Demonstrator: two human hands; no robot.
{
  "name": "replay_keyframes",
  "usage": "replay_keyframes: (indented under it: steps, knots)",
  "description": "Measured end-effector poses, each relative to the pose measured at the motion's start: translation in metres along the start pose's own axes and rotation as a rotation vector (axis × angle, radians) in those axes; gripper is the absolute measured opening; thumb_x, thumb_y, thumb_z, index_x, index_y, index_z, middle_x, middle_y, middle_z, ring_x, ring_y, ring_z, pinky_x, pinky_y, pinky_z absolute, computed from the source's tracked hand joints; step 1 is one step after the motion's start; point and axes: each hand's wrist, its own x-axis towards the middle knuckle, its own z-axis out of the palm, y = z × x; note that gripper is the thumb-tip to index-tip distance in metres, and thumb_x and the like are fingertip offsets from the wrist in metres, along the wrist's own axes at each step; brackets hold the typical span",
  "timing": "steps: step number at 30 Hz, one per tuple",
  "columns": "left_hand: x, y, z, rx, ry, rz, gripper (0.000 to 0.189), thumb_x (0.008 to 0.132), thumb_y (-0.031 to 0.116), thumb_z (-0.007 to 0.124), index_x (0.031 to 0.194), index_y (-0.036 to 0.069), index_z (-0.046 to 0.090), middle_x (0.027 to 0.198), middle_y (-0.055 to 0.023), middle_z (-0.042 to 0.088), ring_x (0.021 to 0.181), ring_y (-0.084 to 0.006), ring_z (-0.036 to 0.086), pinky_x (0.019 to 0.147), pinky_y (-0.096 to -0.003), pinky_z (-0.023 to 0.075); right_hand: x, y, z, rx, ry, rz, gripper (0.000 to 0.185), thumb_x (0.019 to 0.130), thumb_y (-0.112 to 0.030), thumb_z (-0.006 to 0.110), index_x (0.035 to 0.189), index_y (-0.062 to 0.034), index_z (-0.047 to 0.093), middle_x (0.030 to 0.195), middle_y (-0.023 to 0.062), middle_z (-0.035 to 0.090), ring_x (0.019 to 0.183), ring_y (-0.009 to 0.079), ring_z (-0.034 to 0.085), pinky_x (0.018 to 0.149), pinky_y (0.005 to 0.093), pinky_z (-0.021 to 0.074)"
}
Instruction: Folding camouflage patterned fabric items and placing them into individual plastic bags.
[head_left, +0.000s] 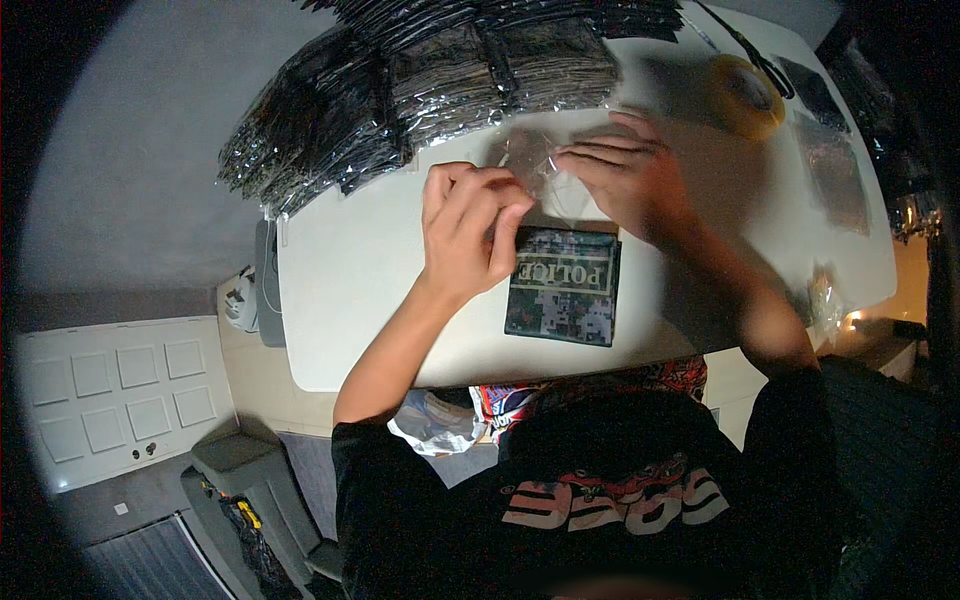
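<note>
A clear plastic sleeve (559, 191) is stretched over the white table (360, 300). My left hand (476, 221) pinches its left side between thumb and curled fingers. At its upper right, my right hand (626, 169) has its fingers extended against the film; whether they grip it is unclear. Just below the sleeve lies a folded camouflage-patterned item (562, 289), dark and square, with printed lettering that appears upside down. The left thumb is close to the item's upper left corner.
Stacks of dark items in shiny clear wrapping (450, 82) spread along the table's far side. A roll of yellowish tape (746, 97) lies at the upper right, beside a black strap-like object (757, 56). Flat wrapped pieces (836, 176) rest near the right edge.
</note>
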Motion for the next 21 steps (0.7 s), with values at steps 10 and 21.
replay_keyframes:
  steps: [10, 21]
  knots:
    - [0.01, 0.009, -0.006, 0.043, -0.054, 0.055, 0.026, 0.09, 0.016, 0.08, 0.114, 0.007, 0.077, 0.114, -0.0066, 0.077, 0.1, -0.0305, 0.06, 0.096, -0.0422, 0.0444, 0.003, 0.006, -0.009, -0.135, 0.055, 0.015, 0.026, 0.081, -0.01, 0.081, 0.106, -0.0175, 0.081, 0.113, -0.0018, 0.081, 0.11, 0.0159, 0.075, 0.115, 0.0458, 0.047]
    - [0.005, 0.007, 0.012, 0.052, -0.059, 0.041, 0.012, 0.083, 0.015, 0.084, 0.094, 0.016, 0.084, 0.098, -0.0024, 0.072, 0.091, -0.0266, 0.058, 0.084, -0.039, 0.0438, -0.003, 0.001, -0.001, -0.046, -0.056, 0.03, 0.034, 0.084, -0.015, 0.071, 0.117, -0.0171, 0.079, 0.123, 0.0019, 0.079, 0.114, 0.0193, 0.074, 0.115, 0.0486, 0.046]
